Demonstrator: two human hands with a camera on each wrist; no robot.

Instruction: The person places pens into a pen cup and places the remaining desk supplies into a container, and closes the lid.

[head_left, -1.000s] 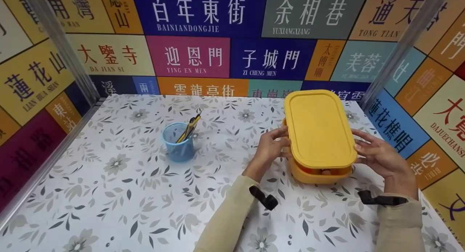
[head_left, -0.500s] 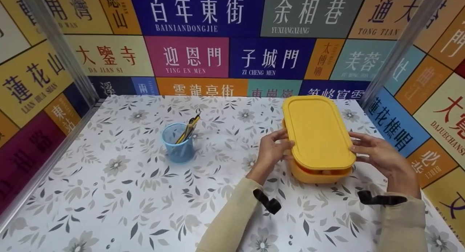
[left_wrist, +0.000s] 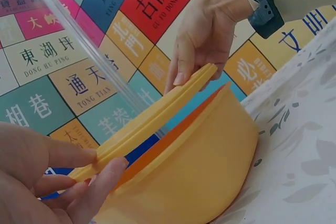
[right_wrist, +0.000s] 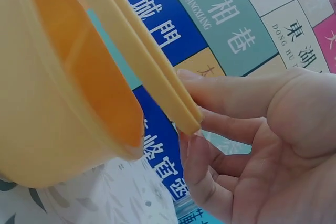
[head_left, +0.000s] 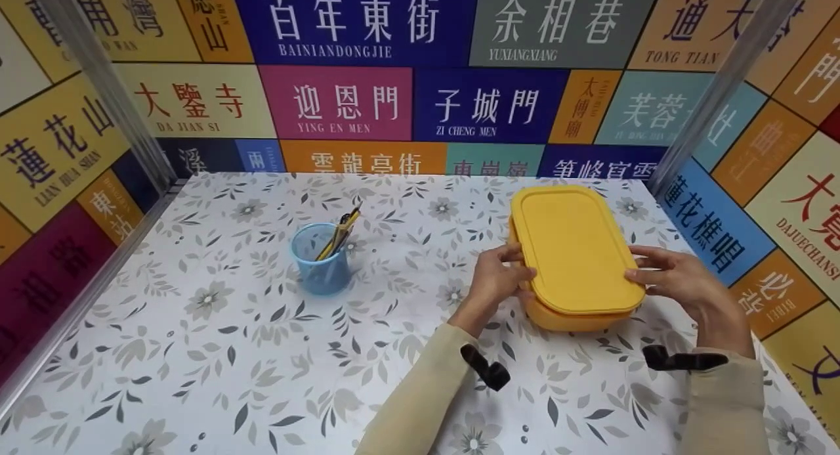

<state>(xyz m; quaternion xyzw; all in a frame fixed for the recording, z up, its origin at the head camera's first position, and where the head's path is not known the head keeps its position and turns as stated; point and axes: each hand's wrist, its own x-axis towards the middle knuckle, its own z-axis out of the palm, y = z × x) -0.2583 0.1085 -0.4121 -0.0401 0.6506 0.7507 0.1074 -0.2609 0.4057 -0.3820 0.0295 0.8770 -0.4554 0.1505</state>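
Note:
A yellow rectangular lid (head_left: 577,248) with rounded corners is held over a matching yellow food container (head_left: 574,320), which rests on the table. In the left wrist view a gap shows between the lid (left_wrist: 152,119) and the container's rim (left_wrist: 178,156). My left hand (head_left: 495,281) pinches the lid's left edge, thumb on top and fingers beneath. On the opposite edge my right hand (head_left: 682,281) pinches the lid the same way, as the right wrist view shows with the lid's end (right_wrist: 184,114) between thumb and fingers. The container's inside is mostly hidden under the lid.
A light blue pen cup (head_left: 321,261) holding several pens and pencils (head_left: 341,232) stands left of the middle on the floral-patterned table (head_left: 262,369). Walls of coloured signs (head_left: 354,100) enclose the back and sides.
Both hands have lowered the lid and brought it toward the front, so the opening at the container's near end has narrowed. The container and pen cup have stayed in place.

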